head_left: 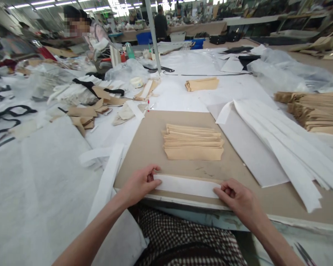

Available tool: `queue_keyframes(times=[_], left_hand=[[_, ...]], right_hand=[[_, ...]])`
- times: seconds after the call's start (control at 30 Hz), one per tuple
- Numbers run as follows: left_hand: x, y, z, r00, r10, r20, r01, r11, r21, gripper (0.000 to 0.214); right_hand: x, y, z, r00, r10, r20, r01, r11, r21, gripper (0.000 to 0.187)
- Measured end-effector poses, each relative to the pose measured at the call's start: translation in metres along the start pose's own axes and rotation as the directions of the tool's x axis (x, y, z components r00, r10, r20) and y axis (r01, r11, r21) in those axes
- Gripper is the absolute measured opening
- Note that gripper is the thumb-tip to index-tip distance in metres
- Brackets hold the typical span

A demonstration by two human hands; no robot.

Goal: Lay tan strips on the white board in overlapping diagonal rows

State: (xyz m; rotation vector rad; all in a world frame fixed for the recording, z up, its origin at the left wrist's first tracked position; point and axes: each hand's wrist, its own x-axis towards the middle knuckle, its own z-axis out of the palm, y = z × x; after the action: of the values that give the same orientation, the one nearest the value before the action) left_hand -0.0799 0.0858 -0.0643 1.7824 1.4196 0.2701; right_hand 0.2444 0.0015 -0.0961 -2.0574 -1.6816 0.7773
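Note:
A white strip (187, 186) lies lengthwise near the front edge of the brown board (138, 147), with a thin margin of tan material showing along its far side. My left hand (143, 181) pinches the strip's left end between thumb and fingers. At the opposite end, my right hand (237, 195) has its thumb and curled fingers closed on the strip's corner. Just beyond it sits a fanned stack of tan pieces (193, 142). Long white strips (277, 144) are heaped on a grey-white sheet (244, 147) to the right.
A bundle of tan pieces (202, 84) lies farther back, and a larger tan stack (319, 111) is at the right. Scraps and a clear plastic bag (130, 70) clutter the left. A metal pole (154, 37) rises from the table. Scissors (305, 255) lie at lower right. A co-worker (97, 37) stands across.

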Motion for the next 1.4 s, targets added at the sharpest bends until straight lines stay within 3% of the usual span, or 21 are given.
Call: queue_keyframes(times=[0.33,0.57,0.7,0.8,0.9,0.97,1.13,1.4], left_hand=[[-0.003,0.01,0.0,1.0,0.017,-0.002,-0.017,0.998,0.061,0.034],[-0.004,0.007,0.004,1.0,0.021,-0.017,-0.017,0.976,0.215,0.033],[-0.002,-0.002,0.004,0.992,0.098,-0.079,-0.067,0.94,0.334,0.038],[-0.004,-0.004,0.01,0.929,0.328,-0.173,-0.194,0.827,0.528,0.036],[-0.007,-0.001,0.025,0.802,0.598,-0.012,-0.459,0.629,0.627,0.029],[-0.008,0.0,0.037,0.733,0.677,0.066,-0.569,0.557,0.605,0.029],[-0.004,-0.004,0.055,0.682,0.73,-0.047,-0.561,0.563,0.606,0.023],[0.001,-0.013,0.056,0.634,0.773,-0.03,-0.59,0.508,0.628,0.025]], right_hand=[[0.0,0.003,0.0,0.999,0.03,0.031,-0.03,0.999,0.016,0.034],[0.0,-0.002,-0.001,1.0,0.022,0.008,-0.022,1.0,0.01,0.029],[0.002,-0.007,-0.003,1.0,-0.005,-0.011,0.005,1.0,0.009,0.023],[0.003,-0.012,-0.005,0.999,-0.006,-0.046,0.006,1.0,0.0,0.019],[0.003,-0.015,-0.007,0.997,-0.005,-0.077,0.004,1.0,-0.015,0.018],[0.002,-0.017,-0.008,0.996,-0.013,-0.088,0.011,1.0,-0.018,0.018],[0.002,-0.018,-0.011,0.995,-0.017,-0.1,0.015,1.0,-0.021,0.016],[0.003,-0.021,-0.009,0.994,0.028,-0.107,-0.031,0.999,-0.026,0.017]])
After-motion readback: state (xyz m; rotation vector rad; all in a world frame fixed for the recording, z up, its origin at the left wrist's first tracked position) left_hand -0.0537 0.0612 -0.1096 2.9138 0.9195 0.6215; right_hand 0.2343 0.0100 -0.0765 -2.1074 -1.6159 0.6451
